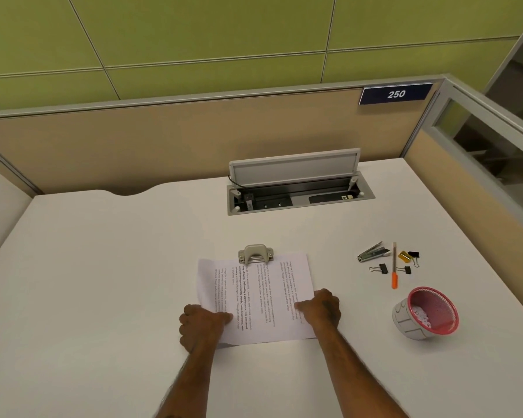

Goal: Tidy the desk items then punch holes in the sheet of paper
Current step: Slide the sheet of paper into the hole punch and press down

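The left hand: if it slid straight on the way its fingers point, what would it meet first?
The left hand points right across the paper, so it would likely meet the right hand first; how exactly they line up is hard to judge.

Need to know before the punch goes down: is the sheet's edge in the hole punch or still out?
In: the sheet of paper has its far edge tucked under the hole punch, which overlaps it.
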